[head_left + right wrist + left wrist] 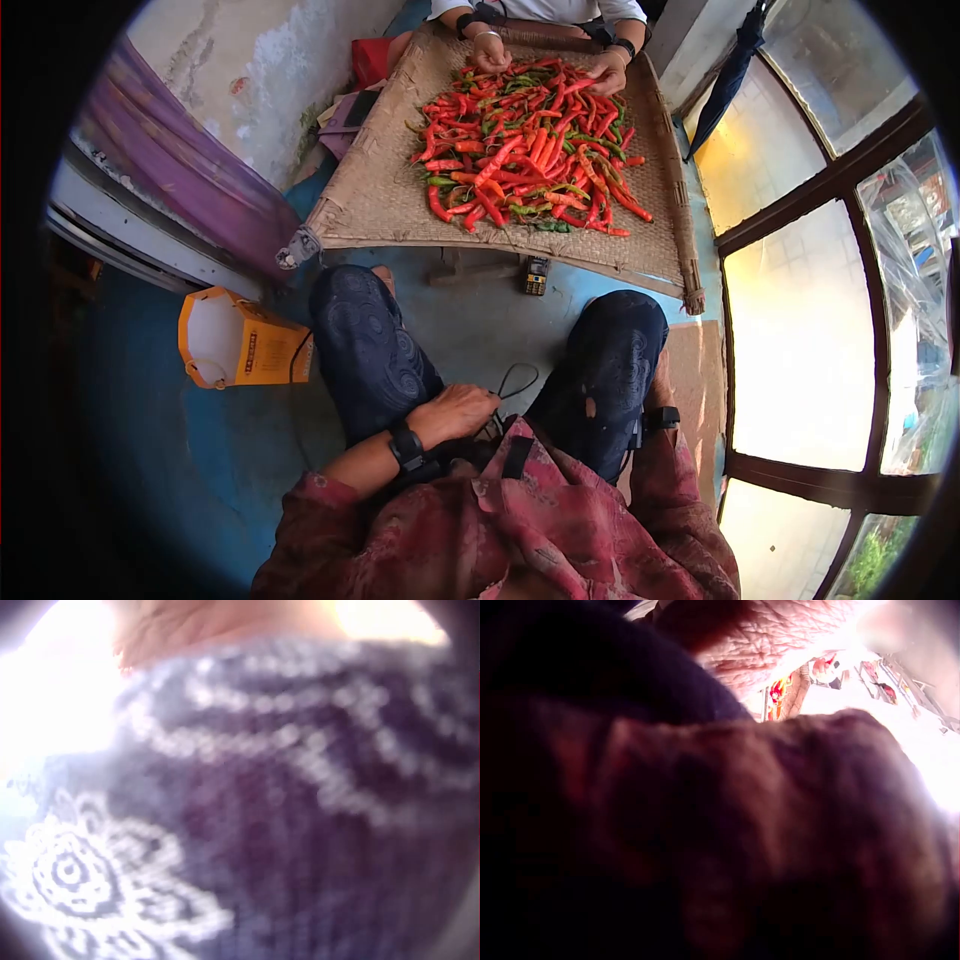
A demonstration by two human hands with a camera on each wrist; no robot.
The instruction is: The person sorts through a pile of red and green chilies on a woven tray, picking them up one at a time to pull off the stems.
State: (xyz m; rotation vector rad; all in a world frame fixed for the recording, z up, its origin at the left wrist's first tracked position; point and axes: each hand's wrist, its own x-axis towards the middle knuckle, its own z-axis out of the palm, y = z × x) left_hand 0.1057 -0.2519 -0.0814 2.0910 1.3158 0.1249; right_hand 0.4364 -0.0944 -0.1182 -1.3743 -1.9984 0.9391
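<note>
In the head view my left hand (pixel 455 412) lies over my lap, its fingertips pinching a looped thin black cord (pixel 520 378). My right hand (pixel 661 382) rests along the outer side of my right knee, mostly hidden behind the patterned dark trousers (pixel 610 360). In the left wrist view, lined skin of the left hand (pixel 772 645) is close to the camera above dark, blurred cloth. The right wrist view is filled by trouser fabric (pixel 247 810), with a strip of the right hand (pixel 225 626) above it.
A woven tray (pixel 375 205) heaped with red and green chili peppers (pixel 530 150) stands ahead. Across it, another person's hands (pixel 608 72) are among the peppers. A yellow box (pixel 270 350) and mobile phone (pixel 536 276) are on the floor. Windows (pixel 800 340) line the right.
</note>
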